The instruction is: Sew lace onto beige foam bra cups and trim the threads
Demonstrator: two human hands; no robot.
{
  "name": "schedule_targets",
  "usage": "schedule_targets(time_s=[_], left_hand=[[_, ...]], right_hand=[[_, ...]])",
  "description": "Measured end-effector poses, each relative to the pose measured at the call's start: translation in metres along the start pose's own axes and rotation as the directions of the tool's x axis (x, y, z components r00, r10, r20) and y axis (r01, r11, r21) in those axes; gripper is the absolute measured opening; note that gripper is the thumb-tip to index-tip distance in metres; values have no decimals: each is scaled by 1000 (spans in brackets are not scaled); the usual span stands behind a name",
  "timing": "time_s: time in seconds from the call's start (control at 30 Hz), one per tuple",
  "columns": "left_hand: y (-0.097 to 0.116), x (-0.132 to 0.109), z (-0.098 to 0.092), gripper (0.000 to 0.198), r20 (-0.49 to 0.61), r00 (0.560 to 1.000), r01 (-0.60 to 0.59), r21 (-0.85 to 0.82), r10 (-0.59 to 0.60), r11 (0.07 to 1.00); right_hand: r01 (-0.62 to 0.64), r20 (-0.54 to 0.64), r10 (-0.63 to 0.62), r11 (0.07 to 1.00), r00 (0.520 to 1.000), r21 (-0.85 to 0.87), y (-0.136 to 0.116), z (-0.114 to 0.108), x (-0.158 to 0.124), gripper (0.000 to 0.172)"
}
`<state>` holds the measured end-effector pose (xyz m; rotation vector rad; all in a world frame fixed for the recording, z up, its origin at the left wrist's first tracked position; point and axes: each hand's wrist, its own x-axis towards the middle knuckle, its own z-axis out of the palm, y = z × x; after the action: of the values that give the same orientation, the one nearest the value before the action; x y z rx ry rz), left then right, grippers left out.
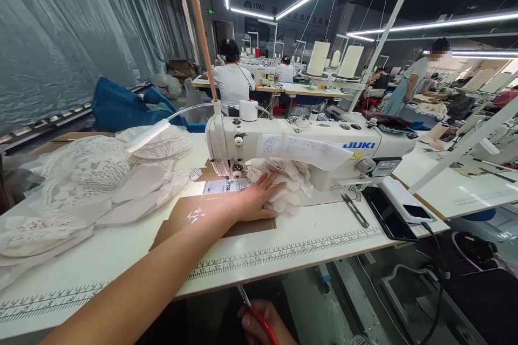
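My left hand [256, 200] reaches across the table with its fingers spread. It lies against a bunch of pale, thin fabric [295, 186] under the arm of a white JUKI sewing machine [299, 137]. Brown card [182, 213], partly glossy, lies beneath my wrist by the needle plate [220, 186]. Below the table's front edge, my right hand [263, 321] is closed around the red handle of a pair of scissors [259, 315]. Their metal blades point up toward the table edge; the tips are hidden.
White lace pieces [93, 172] are heaped on the left. Thread snips [355, 210], a black phone [388, 215] and a white device [408, 202] lie on the right. A printed ruler [283, 253] runs along the front edge. Co-workers [234, 81] sit at machines behind.
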<state>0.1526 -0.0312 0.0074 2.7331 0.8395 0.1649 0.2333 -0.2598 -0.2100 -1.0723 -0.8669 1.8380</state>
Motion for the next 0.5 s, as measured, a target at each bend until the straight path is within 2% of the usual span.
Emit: schedule_targets(time_s=[0.1,0.17,0.27,0.33,0.4,0.43,0.47,0.5], left_hand=[[9,-14,-8,89,14,1000,21,15,-21,1000],[16,-33,-16,87,-6,1000,28,27,-28,999],[21,-78,-25,77,-41,999,19,41,-18,999],[14,-114,-27,67,-86,995,48,67,-42,997],[-2,-152,-28,59,-163,978,152,114,-132,982],[-12,-171,-27,58,-216,953,247,145,-213,958],[-22,-191,-26,60,-273,909,369,177,-315,912],[-31,-210,-26,64,-326,844,502,205,-426,840]], right_hand=[[-23,-34,24,999,999,42,-2,3,-5,64],[-43,-48,44,999,998,22,-4,4,-8,64],[-32,-30,31,999,999,-19,-6,6,-8,63],[-11,-25,10,999,1000,-41,-7,8,-7,61],[-19,-39,17,998,999,-58,-8,11,-6,62],[-30,-55,27,998,998,-62,-8,13,-7,64],[-43,-71,38,997,997,-65,-8,15,-7,65],[-58,-89,51,996,995,-69,-8,17,-8,67]])
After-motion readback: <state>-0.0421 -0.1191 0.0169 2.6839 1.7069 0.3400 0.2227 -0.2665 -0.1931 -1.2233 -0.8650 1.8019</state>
